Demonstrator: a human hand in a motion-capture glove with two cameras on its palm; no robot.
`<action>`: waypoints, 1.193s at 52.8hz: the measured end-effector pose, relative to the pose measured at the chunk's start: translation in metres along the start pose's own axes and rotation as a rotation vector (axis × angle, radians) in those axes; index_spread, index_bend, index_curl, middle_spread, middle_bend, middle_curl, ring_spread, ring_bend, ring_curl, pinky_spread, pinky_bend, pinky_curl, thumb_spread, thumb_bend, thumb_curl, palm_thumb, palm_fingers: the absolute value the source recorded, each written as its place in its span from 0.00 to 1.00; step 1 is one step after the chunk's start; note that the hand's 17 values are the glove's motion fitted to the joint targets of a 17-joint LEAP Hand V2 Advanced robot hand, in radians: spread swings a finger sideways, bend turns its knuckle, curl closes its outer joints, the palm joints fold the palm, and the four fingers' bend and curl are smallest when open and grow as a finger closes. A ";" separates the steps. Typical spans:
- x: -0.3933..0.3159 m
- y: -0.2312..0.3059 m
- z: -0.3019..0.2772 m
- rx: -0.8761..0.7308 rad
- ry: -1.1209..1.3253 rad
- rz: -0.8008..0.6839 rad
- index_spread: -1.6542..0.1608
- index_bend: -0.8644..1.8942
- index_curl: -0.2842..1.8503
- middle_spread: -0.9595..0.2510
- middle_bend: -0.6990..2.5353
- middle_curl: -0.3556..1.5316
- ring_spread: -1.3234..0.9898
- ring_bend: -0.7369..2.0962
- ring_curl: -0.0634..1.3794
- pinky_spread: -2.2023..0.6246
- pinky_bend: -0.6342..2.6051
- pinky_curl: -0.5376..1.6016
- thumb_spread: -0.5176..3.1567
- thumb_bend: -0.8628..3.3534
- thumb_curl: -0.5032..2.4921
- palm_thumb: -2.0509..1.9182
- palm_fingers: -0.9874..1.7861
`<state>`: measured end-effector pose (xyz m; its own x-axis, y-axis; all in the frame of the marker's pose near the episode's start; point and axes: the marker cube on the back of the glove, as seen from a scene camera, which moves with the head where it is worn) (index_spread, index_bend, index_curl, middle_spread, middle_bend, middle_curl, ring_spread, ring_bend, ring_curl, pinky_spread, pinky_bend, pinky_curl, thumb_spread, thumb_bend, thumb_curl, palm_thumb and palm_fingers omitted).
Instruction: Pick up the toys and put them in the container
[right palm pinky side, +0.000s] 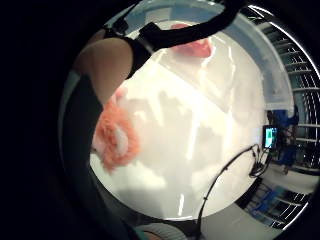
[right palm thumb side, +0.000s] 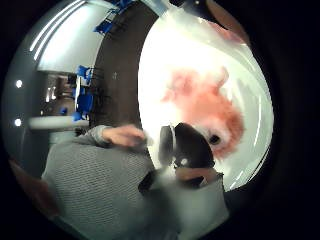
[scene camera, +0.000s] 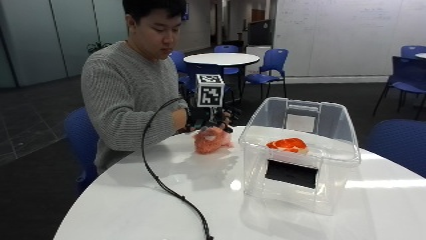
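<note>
Bright overhead light. Strong glare on white table (scene camera: 373, 200); soft shadows lie under clear container (scene camera: 297, 145). Palm views overexposed, blurred, warped at rims. Pink plush toy (right palm thumb side: 210, 107) beneath the grip is out of focus.

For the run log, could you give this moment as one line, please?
right hand: grips pink plush toy | container: holds orange toy

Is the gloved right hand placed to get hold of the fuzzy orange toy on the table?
Probably yes. The right hand sits right over the fuzzy orange toy on the white table, nothing between them. The clear container stands beside it, not blocking.
</note>
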<state>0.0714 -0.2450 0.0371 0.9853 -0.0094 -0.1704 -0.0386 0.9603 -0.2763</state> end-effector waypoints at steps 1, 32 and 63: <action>-0.001 -0.001 0.006 -0.013 -0.003 0.004 0.69 0.37 0.30 0.62 0.27 0.41 0.48 0.45 0.32 0.79 0.48 0.42 0.52 0.20 0.31 0.55 0.35; -0.040 -0.009 0.081 -0.181 0.253 0.122 0.72 0.32 0.19 0.75 0.26 0.32 0.43 0.73 0.43 0.68 0.69 0.48 0.51 0.21 0.31 0.59 0.39; -0.036 -0.018 0.077 0.037 0.029 0.156 0.69 0.47 0.22 0.57 0.48 0.48 0.39 0.70 0.41 0.64 0.58 0.43 0.40 0.23 0.43 0.70 0.66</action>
<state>0.0495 -0.2409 0.1208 0.9626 0.1336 -0.2356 -0.1845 0.9603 -0.2094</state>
